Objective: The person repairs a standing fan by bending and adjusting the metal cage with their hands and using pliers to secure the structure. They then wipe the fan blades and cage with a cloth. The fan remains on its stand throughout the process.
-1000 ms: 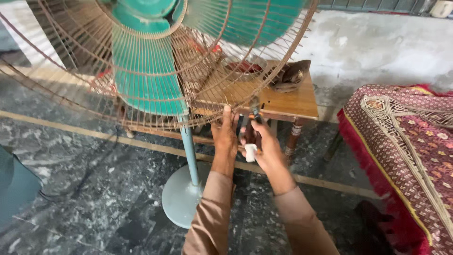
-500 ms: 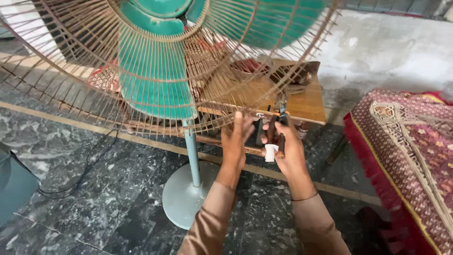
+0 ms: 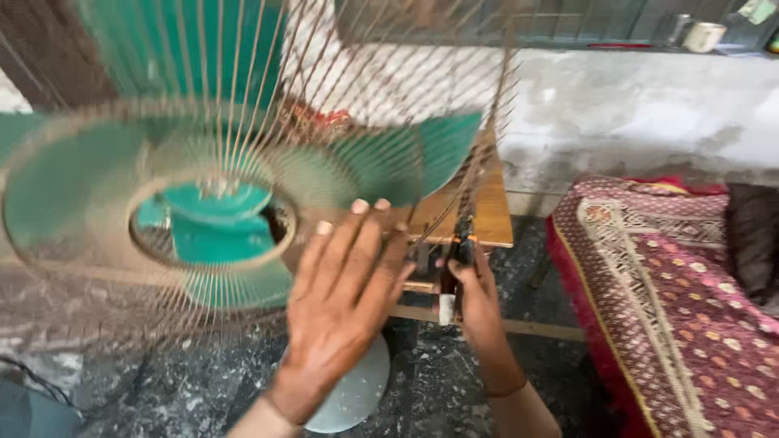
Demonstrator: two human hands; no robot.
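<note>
Swung closer and lower against the fan guard [image 3: 243, 162] since a moment ago, green blades [image 3: 398, 162] now blurred behind the wires. Left hand [image 3: 345, 300] spread flat on the mesh, fingers apart. Right hand [image 3: 479, 296] clamped on a dark tool [image 3: 464, 243] at the guard's rim, beside the wooden table [image 3: 487, 211].

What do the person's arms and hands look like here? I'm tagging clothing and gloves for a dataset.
Both hands are bare, with no gloves. The left hand shows no ring or watch, and its wrist is uncovered down to the picture's lower edge. The right hand is also ungloved; its forearm looks bare too. No sleeve cuff shows plainly on either arm in this blurred view.
</note>
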